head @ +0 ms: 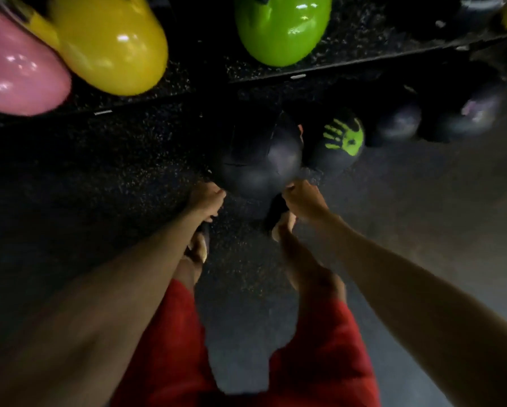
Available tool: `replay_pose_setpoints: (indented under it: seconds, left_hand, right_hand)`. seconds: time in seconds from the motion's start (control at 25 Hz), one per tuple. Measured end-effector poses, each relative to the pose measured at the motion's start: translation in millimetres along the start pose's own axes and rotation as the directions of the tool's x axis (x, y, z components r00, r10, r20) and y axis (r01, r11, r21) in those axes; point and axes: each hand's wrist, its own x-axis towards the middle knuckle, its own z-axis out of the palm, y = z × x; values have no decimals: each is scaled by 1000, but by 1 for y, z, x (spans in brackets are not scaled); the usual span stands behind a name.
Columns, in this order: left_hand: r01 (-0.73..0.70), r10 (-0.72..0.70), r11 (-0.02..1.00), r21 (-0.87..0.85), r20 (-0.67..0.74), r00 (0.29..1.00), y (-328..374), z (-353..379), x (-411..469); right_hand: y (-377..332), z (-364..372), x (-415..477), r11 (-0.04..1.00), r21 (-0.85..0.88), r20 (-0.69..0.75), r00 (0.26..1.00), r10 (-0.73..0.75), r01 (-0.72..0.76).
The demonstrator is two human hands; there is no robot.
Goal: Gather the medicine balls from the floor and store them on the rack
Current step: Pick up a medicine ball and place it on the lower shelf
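Directly ahead of the person's 2 lowered bare arms sits a round, dark grey, matte medicine ball [258,163], low down just beyond the toes. The left hand [206,198] is at the ball's near left edge and the right hand [303,201] at its near right edge, so the ball lies between and slightly past them, equally close to both. Being round, it has no long axis to line up with. Motion blur hides the fingers: it cannot be told whether either hand is grasping the ball, only touching it, or loose. Whether the ball rests on the grey floor [422,201] or is raised is also unclear. Touching its right side is a second black ball with a lime green handprint [338,145]. Above, a black speckled rack shelf [275,70] carries glossy pink [17,69], yellow [111,45] and green [281,27] kettlebells.
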Motion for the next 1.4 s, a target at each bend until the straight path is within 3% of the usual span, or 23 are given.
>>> replay_pose_setpoints:
  seconds: [0.08, 0.2, 0.28, 0.4, 0.48, 0.56, 0.72, 0.84, 0.92, 1.16, 1.4]
  left_hand:
    - [70, -81, 976, -206, -46, 996, -3, 23, 44]
    - [157, -219, 854, -496, -70, 973, -5, 56, 109]
    - [203, -319, 707, -678, -48, 947, -7, 75, 144]
    - [253, -416, 353, -901, 91, 905, -20, 105, 204]
    - [260, -382, 169, -951, 180, 907, -31, 119, 238]
    - [264, -313, 95, -960, 223, 923, -42, 125, 265]
    - [230, -86, 60, -971, 225, 971, -58, 126, 302]
    - [183, -1, -18, -983, 183, 983, -56, 125, 315]
    - [166, 26, -16, -986, 166, 986, -57, 123, 310]
    - [219, -37, 29, -975, 218, 975, -88, 104, 233]
    - [249, -56, 120, -961, 244, 968, -109, 42, 82]
  right_hand:
    - [14, -4, 61, 999, -4, 5, 999, -39, 39]
    - [28, -6, 155, 996, 55, -81, 994, -69, 73]
    - [32, -10, 204, 991, 116, -184, 982, -44, 66]
    - [32, -11, 274, 980, 149, -274, 958, -88, 133]
    - [30, -11, 318, 970, 165, -266, 955, -130, 178]
    - [24, -13, 351, 952, 238, -207, 968, -144, 193]
    - [16, -5, 397, 830, 541, -114, 989, -91, 139]
    - [8, -4, 410, 790, 605, -69, 995, -77, 103]
    - [5, -5, 403, 775, 625, -52, 995, -85, 99]
    - [8, -3, 318, 837, 541, -3, 995, -97, 83]
    - [-7, -24, 148, 818, 576, 19, 1000, -24, 9]
